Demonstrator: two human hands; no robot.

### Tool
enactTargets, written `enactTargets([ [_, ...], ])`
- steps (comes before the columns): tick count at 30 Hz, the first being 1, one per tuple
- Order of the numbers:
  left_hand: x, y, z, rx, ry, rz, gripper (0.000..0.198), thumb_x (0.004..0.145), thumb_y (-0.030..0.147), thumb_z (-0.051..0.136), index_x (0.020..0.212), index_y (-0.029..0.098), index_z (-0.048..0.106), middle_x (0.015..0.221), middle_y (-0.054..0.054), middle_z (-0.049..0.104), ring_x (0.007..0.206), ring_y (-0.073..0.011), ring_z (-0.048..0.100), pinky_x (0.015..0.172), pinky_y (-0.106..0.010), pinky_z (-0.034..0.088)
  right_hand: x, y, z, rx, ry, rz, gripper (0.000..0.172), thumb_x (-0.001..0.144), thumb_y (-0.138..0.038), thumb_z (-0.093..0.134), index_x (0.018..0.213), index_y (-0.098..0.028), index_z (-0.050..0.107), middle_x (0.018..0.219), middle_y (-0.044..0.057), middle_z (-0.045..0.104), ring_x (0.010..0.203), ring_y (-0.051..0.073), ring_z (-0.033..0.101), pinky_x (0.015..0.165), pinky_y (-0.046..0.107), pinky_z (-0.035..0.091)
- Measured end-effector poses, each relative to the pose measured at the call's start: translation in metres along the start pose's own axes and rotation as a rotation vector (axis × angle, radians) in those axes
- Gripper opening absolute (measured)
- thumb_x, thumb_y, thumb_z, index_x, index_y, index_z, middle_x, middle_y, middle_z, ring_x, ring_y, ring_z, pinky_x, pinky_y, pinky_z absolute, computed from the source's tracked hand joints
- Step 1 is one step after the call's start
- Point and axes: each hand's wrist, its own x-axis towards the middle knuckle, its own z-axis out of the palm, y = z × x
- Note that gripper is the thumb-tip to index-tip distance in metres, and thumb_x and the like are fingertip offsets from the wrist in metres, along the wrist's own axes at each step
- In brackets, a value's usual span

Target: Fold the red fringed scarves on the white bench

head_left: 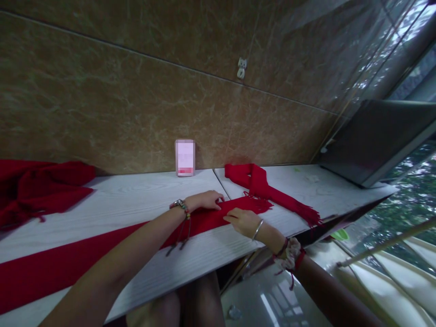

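Observation:
A long red scarf (pixel 68 259) lies stretched across the white wooden table (pixel 136 195), from the lower left to its fringed end near the middle. My left hand (pixel 204 200) rests on the scarf's far edge near that end, fingers curled and pressing on the cloth. My right hand (pixel 243 221) pinches the scarf's near edge close to the fringe. A second red scarf (pixel 269 190), folded into a narrow strip, lies just beyond my hands and runs to the right, its fringe near the table's front edge.
A heap of red cloth (pixel 37 188) sits at the far left of the table. A small pink-and-white box (pixel 185 157) stands against the brown marble wall. A dark laptop-like slab (pixel 371 141) leans at the right end. The table edge drops off at the right.

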Motion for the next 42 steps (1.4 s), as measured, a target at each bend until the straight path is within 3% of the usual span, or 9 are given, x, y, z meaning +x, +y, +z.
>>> enactTargets([
  [5, 0.016, 0.001, -0.012, -0.063, -0.189, -0.104, 0.022, 0.064, 0.028, 0.062, 0.078, 0.011, 0.065, 0.065, -0.002, 0.062, 0.056, -0.0126, 0.049, 0.053, -0.022, 0.040, 0.006, 0.000, 0.009, -0.030, 0.045, 0.043, 0.027, 0.086, -0.029, 0.048, 0.112, -0.022, 0.053, 0.114, 0.006, 0.055, 0.098, 0.019, 0.053, 0.082, 0.038, 0.046],
  [8, 0.016, -0.005, -0.015, -0.118, -0.225, -0.108, 0.019, 0.062, 0.028, 0.062, 0.072, 0.011, 0.065, 0.058, 0.000, 0.058, 0.051, -0.0106, 0.045, 0.049, -0.021, 0.037, 0.008, 0.000, 0.013, -0.052, 0.047, 0.038, 0.024, 0.087, -0.031, 0.047, 0.108, -0.023, 0.055, 0.113, 0.006, 0.054, 0.095, 0.018, 0.054, 0.080, 0.037, 0.046],
  [11, 0.015, -0.010, -0.015, -0.162, -0.211, -0.110, 0.021, 0.063, 0.027, 0.059, 0.077, 0.012, 0.066, 0.062, 0.000, 0.060, 0.053, -0.0108, 0.046, 0.051, -0.021, 0.038, 0.010, 0.001, 0.015, -0.078, 0.050, 0.018, 0.024, 0.088, -0.022, 0.043, 0.105, -0.026, 0.058, 0.100, 0.006, 0.060, 0.091, 0.017, 0.054, 0.075, 0.032, 0.045],
  [16, 0.014, -0.012, -0.014, -0.207, -0.200, -0.137, 0.030, 0.064, 0.026, 0.057, 0.086, 0.009, 0.066, 0.072, -0.004, 0.065, 0.058, -0.0124, 0.049, 0.054, -0.022, 0.040, 0.016, 0.002, 0.016, -0.215, 0.138, -0.133, 0.027, 0.090, -0.016, 0.036, 0.104, -0.019, 0.059, 0.081, 0.006, 0.061, 0.077, 0.016, 0.053, 0.063, 0.028, 0.041],
  [22, 0.008, -0.010, -0.014, -0.236, -0.202, -0.160, 0.039, 0.066, 0.024, 0.056, 0.100, 0.006, 0.063, 0.089, -0.007, 0.066, 0.063, -0.0123, 0.052, 0.052, -0.019, 0.040, 0.018, 0.000, 0.012, -0.286, 0.189, -0.180, 0.028, 0.091, -0.016, 0.034, 0.105, -0.018, 0.057, 0.084, 0.006, 0.060, 0.076, 0.015, 0.051, 0.064, 0.028, 0.037],
  [32, 0.006, -0.006, -0.008, -0.165, -0.107, -0.195, 0.040, 0.067, 0.023, 0.060, 0.103, 0.005, 0.062, 0.094, -0.009, 0.066, 0.071, -0.0152, 0.057, 0.056, -0.020, 0.040, 0.021, -0.001, 0.008, -0.280, 0.134, 0.025, 0.029, 0.089, -0.011, 0.031, 0.089, -0.012, 0.061, 0.078, 0.008, 0.061, 0.073, 0.018, 0.052, 0.065, 0.030, 0.038],
  [37, 0.002, -0.004, -0.007, -0.128, -0.037, -0.209, 0.038, 0.071, 0.022, 0.059, 0.106, 0.008, 0.061, 0.098, -0.009, 0.065, 0.079, -0.0164, 0.059, 0.059, -0.019, 0.042, 0.019, 0.001, 0.008, -0.216, 0.209, 0.016, 0.031, 0.090, -0.012, 0.030, 0.099, -0.012, 0.059, 0.088, 0.010, 0.062, 0.082, 0.021, 0.054, 0.070, 0.031, 0.040],
  [42, -0.003, 0.000, -0.006, -0.083, 0.030, -0.220, 0.037, 0.073, 0.020, 0.059, 0.109, 0.011, 0.059, 0.106, -0.008, 0.063, 0.088, -0.0161, 0.059, 0.067, -0.018, 0.044, 0.018, 0.010, 0.014, -0.174, 0.207, 0.010, 0.022, 0.085, -0.011, 0.042, 0.097, -0.014, 0.060, 0.081, 0.009, 0.063, 0.077, 0.021, 0.057, 0.069, 0.030, 0.044],
])
